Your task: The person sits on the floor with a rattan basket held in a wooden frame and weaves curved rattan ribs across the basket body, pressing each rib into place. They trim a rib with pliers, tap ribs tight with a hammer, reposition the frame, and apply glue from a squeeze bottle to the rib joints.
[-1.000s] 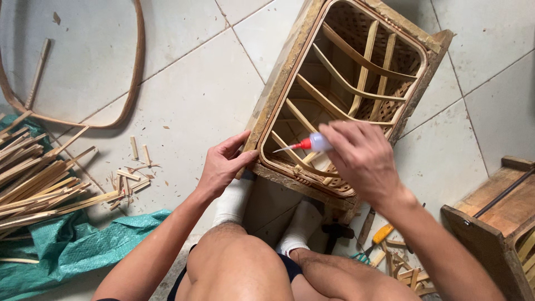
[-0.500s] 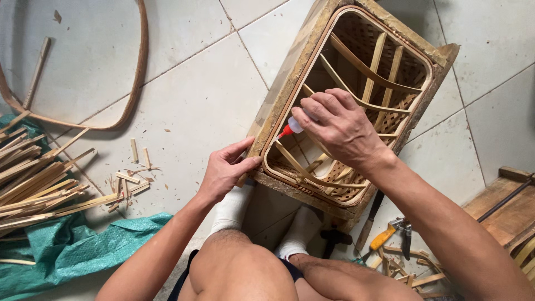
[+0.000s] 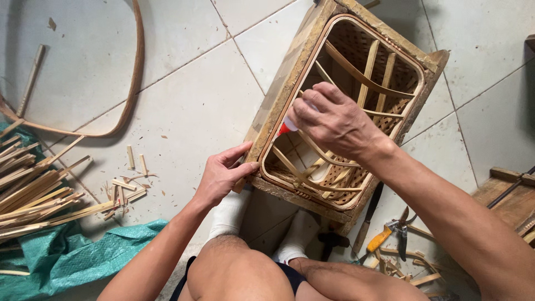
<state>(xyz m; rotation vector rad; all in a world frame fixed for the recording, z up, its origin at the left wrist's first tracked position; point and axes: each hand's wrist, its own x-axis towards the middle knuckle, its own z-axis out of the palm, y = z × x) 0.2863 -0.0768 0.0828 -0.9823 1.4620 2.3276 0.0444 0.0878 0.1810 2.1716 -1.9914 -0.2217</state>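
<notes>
Far left, a heap of pale split bamboo strips lies over a crumpled green tarp, with a bent, smooth brown cane hoop curving across the grey floor tiles above them. Short offcuts are scattered beside the heap. My left hand rests on the rough, worn near corner of the rectangular wooden frame, thumb and fingers spread flat against the wood, pinching nothing. Inside the frame sits a woven bamboo basket, its rim a rounded strip, thin curved ribs crossing an open lattice. My right hand is above the basket's left rim, its grip pressed together around a small glue tube, red nozzle pointing at the rim. Farther right, yellow-handled pliers lie on the floor.
</notes>
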